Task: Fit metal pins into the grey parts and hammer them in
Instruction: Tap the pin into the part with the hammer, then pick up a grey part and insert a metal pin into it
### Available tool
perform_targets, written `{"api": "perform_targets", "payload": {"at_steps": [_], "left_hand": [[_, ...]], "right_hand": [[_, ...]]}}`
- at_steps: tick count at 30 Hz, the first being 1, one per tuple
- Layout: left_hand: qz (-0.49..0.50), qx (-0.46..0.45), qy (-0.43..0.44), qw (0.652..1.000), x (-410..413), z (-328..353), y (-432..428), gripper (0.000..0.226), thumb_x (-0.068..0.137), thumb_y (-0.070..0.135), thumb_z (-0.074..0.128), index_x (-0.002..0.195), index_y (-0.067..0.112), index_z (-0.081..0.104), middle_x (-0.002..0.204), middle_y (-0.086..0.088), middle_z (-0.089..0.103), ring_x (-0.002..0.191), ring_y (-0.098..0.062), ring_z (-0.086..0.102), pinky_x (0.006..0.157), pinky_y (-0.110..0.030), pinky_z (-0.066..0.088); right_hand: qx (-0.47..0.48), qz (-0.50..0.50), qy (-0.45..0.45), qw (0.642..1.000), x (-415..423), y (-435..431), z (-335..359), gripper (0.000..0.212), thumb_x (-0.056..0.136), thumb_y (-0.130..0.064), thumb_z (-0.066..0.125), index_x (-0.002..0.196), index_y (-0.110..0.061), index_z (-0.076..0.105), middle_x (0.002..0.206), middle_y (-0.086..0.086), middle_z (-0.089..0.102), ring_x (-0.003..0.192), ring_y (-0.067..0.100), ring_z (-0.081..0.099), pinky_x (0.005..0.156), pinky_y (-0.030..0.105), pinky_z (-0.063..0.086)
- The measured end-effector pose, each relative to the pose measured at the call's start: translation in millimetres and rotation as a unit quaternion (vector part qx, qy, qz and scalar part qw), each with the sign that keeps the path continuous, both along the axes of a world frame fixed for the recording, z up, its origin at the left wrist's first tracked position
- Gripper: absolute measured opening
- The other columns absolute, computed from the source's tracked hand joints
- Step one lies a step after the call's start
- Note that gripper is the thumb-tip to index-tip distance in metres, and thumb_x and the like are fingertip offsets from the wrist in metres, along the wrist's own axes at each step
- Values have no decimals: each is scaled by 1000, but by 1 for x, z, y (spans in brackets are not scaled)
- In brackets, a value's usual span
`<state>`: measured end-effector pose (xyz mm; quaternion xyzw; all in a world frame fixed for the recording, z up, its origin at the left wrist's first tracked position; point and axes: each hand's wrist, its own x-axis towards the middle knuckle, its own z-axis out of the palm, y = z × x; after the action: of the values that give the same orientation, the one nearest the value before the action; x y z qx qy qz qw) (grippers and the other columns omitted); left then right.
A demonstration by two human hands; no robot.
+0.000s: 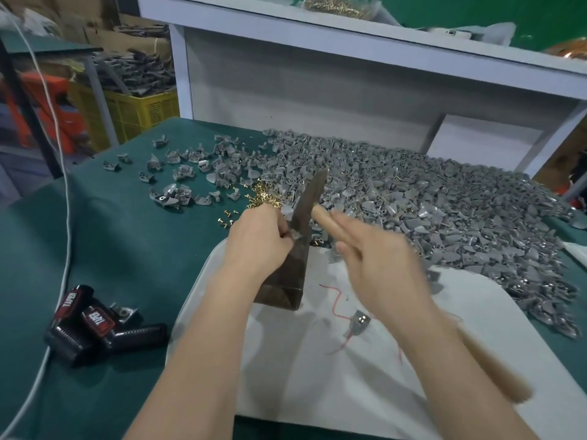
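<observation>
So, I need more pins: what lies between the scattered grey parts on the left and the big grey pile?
A small heap of brass pins, on the green mat just beyond the left hand; the head view shows it.

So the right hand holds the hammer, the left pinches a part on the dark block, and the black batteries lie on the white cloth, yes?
Not quite: the head view shows the batteries on the green mat, left of the cloth, not on it. The rest holds: right hand on the hammer, left hand pinching a part on the block.
</observation>
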<state>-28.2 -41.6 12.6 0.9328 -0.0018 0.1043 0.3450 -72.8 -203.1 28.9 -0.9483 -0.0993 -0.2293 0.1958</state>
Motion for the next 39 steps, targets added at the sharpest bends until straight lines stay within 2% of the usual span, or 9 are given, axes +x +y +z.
{"api": "perform_targets", "payload": {"at_steps": [6, 11, 18, 21, 25, 32, 35, 37, 39], "left_hand": [[2, -10, -9, 1000, 0, -1, 1, 10, 83, 12, 65, 75, 8, 70, 78, -10, 67, 79, -31, 62, 71, -37, 53], [9, 4, 3, 1000, -1, 2, 0, 5, 81, 17, 67, 82, 14, 71, 84, -5, 67, 85, -28, 62, 77, -38, 53], [13, 2, 6, 1000, -1, 0, 0, 5, 85, 16, 64, 86, 15, 69, 86, -3, 67, 88, -26, 62, 81, -41, 53], [16, 4, 4, 1000, 2, -2, 0, 6, 88, 19, 63, 89, 15, 69, 91, -3, 68, 92, -26, 62, 84, -41, 52], [16, -1, 1, 1000, 3, -4, -1, 9, 89, 22, 63, 92, 17, 69, 93, -3, 69, 94, -27, 62, 85, -40, 52], [37, -114, -60, 991, 7, -3, 0, 21, 92, 20, 57, 110, 18, 66, 112, -1, 63, 102, -19, 59, 92, -33, 47], [125, -245, -123, 954, 9, 0, 7, 24, 94, 21, 53, 117, 22, 59, 121, 3, 51, 99, -5, 56, 81, -9, 40], [183, -392, -132, 892, 11, 3, 13, 18, 95, 17, 50, 108, 28, 55, 119, 5, 51, 90, 3, 55, 65, -1, 38], [232, -530, -113, 808, 13, 4, 19, 20, 95, 13, 47, 104, 29, 54, 113, 7, 53, 78, 9, 53, 58, -3, 39]], "right_hand": [[95, 0, -75, 993, 2, -4, 7, 43, 95, -25, 53, 135, -39, 47, 104, -11, 66, 78, 14, 61, 71, 28, 49], [-29, 20, 42, 998, 2, -4, 0, 43, 93, -29, 54, 134, -42, 47, 111, -9, 67, 86, 17, 62, 77, 32, 52], [142, -36, 197, 969, 55, -10, -13, 34, 96, -22, 50, 129, -23, 53, 92, -7, 64, 64, 11, 54, 58, 26, 44], [84, -55, 255, 962, 62, -13, -22, 30, 97, -31, 49, 123, -19, 57, 78, -11, 55, 62, 7, 53, 52, 23, 42], [52, -70, 143, 986, 61, -7, -18, 42, 93, -44, 51, 130, -24, 52, 114, 1, 55, 97, 17, 55, 84, 31, 45], [192, 65, 136, 970, 86, 28, 6, 8, 91, -22, 59, 93, -21, 67, 91, -3, 69, 79, 10, 63, 71, 27, 53], [268, -81, 82, 957, 117, 24, 15, 42, 94, -27, 54, 135, -21, 46, 128, 5, 56, 107, 18, 57, 88, 30, 50], [166, -133, 138, 967, 131, 31, 12, 63, 94, -32, 52, 149, -29, 19, 150, 14, 29, 135, 33, 34, 110, 50, 31], [88, -70, 151, 982, 139, 55, 6, 59, 95, -28, 52, 147, -30, 24, 153, 14, 25, 138, 33, 29, 112, 46, 26]]}}
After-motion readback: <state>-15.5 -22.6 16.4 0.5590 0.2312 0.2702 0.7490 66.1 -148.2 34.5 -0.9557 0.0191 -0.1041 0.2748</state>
